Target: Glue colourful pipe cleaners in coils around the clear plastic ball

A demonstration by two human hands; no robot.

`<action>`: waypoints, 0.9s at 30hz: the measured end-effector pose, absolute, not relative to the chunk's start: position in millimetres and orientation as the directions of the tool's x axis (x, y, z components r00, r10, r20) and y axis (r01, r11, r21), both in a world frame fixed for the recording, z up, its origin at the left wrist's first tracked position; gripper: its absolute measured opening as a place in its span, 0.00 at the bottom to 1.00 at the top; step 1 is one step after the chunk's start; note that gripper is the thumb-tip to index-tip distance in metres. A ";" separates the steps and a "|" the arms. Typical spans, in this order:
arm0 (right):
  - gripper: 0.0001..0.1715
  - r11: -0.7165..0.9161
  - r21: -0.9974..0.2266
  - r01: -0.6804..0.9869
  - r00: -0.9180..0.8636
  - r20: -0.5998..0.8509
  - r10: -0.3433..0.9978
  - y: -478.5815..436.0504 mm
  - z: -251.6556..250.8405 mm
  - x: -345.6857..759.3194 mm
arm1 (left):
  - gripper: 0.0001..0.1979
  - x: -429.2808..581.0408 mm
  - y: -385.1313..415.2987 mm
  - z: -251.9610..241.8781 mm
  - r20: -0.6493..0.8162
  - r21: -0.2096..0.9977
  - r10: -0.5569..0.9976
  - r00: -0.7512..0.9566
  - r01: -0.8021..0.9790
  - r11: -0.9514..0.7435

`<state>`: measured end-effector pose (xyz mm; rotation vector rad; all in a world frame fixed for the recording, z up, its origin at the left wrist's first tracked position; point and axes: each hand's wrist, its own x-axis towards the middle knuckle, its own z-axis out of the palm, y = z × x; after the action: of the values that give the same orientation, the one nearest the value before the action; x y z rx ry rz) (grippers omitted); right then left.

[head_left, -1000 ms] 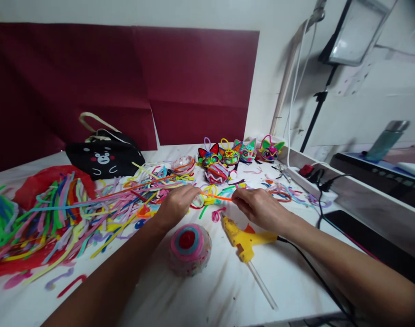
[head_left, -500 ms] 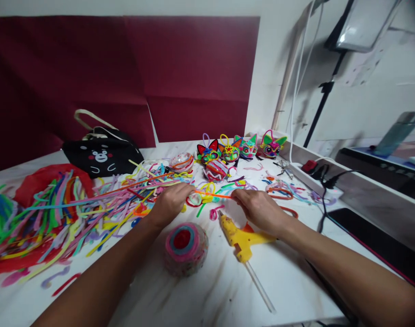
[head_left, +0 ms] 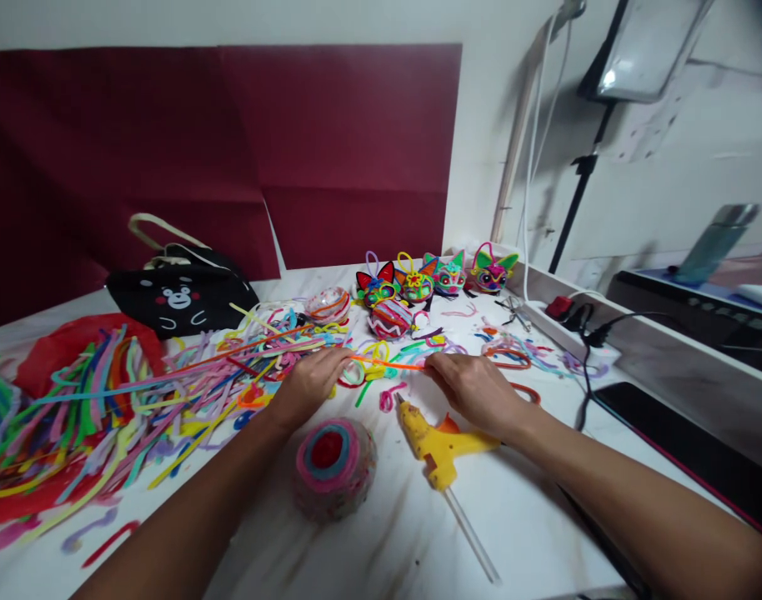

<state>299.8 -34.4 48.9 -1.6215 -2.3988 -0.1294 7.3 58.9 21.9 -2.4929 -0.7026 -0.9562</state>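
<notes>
Between my two hands an orange pipe cleaner [head_left: 390, 364] is stretched nearly level above the table. My left hand [head_left: 312, 379] pinches its left end, and my right hand [head_left: 468, 387] pinches the right end. Below and between my forearms sits a round ball [head_left: 335, 469] wrapped in pipe cleaner, with red, blue and pink rings on top. A yellow glue gun [head_left: 428, 437] lies just under my right hand, a clear glue stick [head_left: 472, 533] poking from its back. Beyond my hands rest a striped half-wrapped ball [head_left: 390, 319] and loose yellow pipe cleaner loops [head_left: 376, 354].
A large heap of colourful pipe cleaners [head_left: 187, 392] covers the left side. Behind it slumps a black bag [head_left: 181, 298]. Several finished cat-head ornaments [head_left: 448, 273] stand at the back. On the right are a power strip [head_left: 572, 329], cables and a black phone [head_left: 681, 450].
The whole view has shifted slightly, so things sit a little lower and further left. Both hands keep the orange pipe cleaner stretched between them, almost unchanged.
</notes>
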 end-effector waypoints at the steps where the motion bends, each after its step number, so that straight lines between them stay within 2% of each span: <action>1: 0.14 0.388 -0.063 0.919 -0.362 0.249 0.898 -34.7 48.7 299.7 | 0.22 6.3 59.4 21.6 0.696 -0.170 0.313 0.646 0.572 -0.802; 5: 0.18 0.423 -0.065 0.904 -0.396 0.248 0.884 -35.7 48.6 300.1 | 0.22 1.9 62.0 21.1 0.696 -0.176 0.320 0.643 0.585 -0.792; 9: 0.13 0.422 -0.064 0.905 -0.391 0.268 0.880 -34.1 48.3 301.9 | 0.21 -1.5 65.1 20.2 0.702 -0.150 0.347 0.622 0.605 -0.782; 13: 0.12 0.407 -0.072 0.910 -0.373 0.285 0.883 -31.3 48.4 303.7 | 0.20 -2.1 65.8 20.1 0.699 -0.118 0.371 0.612 0.610 -0.784; 27: 0.13 0.354 -0.129 0.926 -0.295 0.332 0.896 -23.8 48.4 309.6 | 0.16 3.3 66.9 27.7 0.716 0.089 0.479 0.508 0.614 -0.784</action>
<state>309.6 -23.8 48.4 -1.6055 -2.2760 -0.1234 3.3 66.9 27.7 -2.5715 -0.9416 -1.1366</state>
